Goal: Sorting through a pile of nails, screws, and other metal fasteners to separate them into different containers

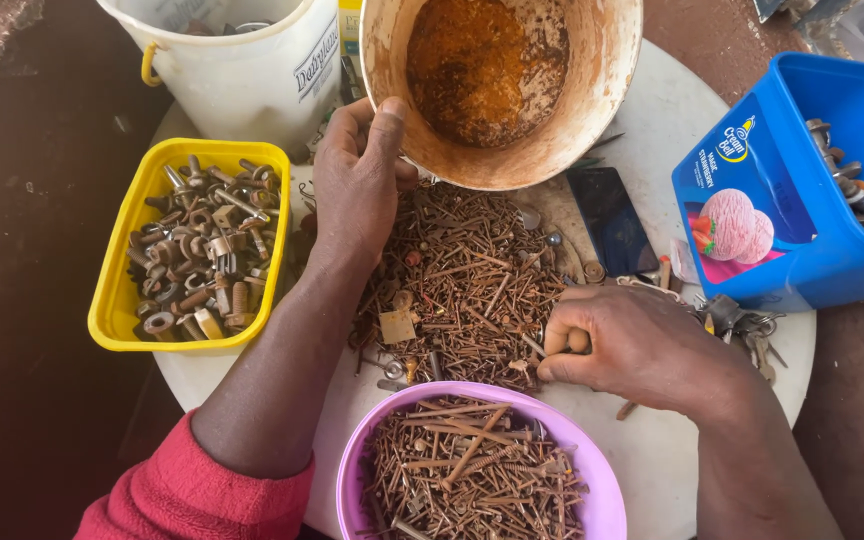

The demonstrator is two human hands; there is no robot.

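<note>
- Round white tabletop (697,130), heaped with loose rusty nails (467,285).
- Left hand (357,180) clamped on rust-stained bucket rim (392,110): likely stiff, light.
- Right hand (632,345) pinching nails: probably sharp, best taken mid-shank.

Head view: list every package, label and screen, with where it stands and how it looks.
Blue tub: right edge of table, rectangular, label picturing pink ice-cream scoops.
White bucket: top left, round, yellow handle, dark lettering on its side.
Dark phone: flat on the table right of the nail pile, screen off.
</note>
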